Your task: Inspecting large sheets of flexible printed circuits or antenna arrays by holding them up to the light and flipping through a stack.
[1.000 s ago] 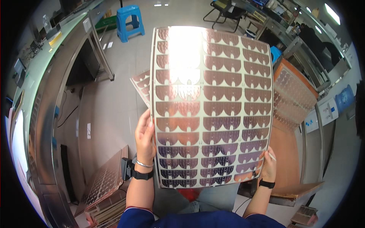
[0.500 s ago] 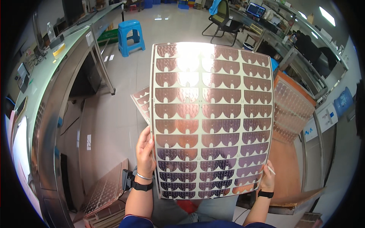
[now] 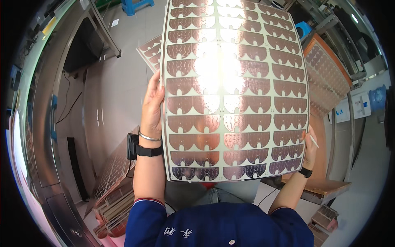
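Observation:
A large thin circuit board panel (image 3: 246, 105), pale with rows of copper-coloured rounded shapes, is held up in front of me, and bright light glares off its upper middle. My left hand (image 3: 153, 103) grips its left edge, thumb on the near face, the other fingers partly behind it. On the right edge, lower down, my right hand (image 3: 309, 148) holds the panel too. A thin white pen-like stick (image 3: 314, 140) sticks out between the right fingers. Another similar panel (image 3: 151, 52) shows partly behind the upper left edge; what supports it is hidden.
A metal-sided bench (image 3: 39, 136) runs along the left. Patterned panels (image 3: 113, 173) lean low at the left, above stacked boards (image 3: 117, 216). An orange-edged panel (image 3: 329, 70) leans at the right, near a brown board (image 3: 319, 164). A blue stool (image 3: 138, 5) stands far off.
The panel has risen in the picture and looks larger, with both hands moving up along with it. The glare has shifted down over its face. More of my blue shirt shows.

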`<state>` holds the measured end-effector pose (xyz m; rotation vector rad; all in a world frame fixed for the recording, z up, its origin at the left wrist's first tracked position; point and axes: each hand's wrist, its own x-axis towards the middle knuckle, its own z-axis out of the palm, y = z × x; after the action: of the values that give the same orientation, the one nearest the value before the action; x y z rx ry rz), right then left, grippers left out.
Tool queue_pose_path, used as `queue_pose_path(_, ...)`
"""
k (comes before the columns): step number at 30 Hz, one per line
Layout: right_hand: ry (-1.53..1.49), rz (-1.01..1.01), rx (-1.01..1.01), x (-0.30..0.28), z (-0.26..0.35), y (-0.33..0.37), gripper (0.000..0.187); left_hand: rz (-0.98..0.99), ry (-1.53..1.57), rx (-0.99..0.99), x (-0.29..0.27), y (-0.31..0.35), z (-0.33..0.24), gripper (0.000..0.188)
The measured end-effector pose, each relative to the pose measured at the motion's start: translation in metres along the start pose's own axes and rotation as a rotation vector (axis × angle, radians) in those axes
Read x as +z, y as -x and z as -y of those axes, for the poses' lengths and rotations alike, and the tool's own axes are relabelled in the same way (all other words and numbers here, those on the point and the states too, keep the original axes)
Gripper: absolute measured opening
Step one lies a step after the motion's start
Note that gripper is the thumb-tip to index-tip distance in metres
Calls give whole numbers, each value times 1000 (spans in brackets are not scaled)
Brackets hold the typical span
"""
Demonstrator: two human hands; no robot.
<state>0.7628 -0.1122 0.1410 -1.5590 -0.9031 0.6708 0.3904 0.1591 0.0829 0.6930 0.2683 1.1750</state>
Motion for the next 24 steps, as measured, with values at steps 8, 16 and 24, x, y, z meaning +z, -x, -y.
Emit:
queue_pose_path(8, -98, -21, 40, 12, -1, 5, 44, -43, -145, 112, 3, 3, 3, 42)
queue_pose_path(16, -39, 31, 140, 6, -10, 3, 44, -15, -118, 121, 17, 2, -4, 43)
queue_pose_path(24, -2, -14, 116, 18, -7, 3, 44, -35, -107, 138, 20, 6, -12, 43)
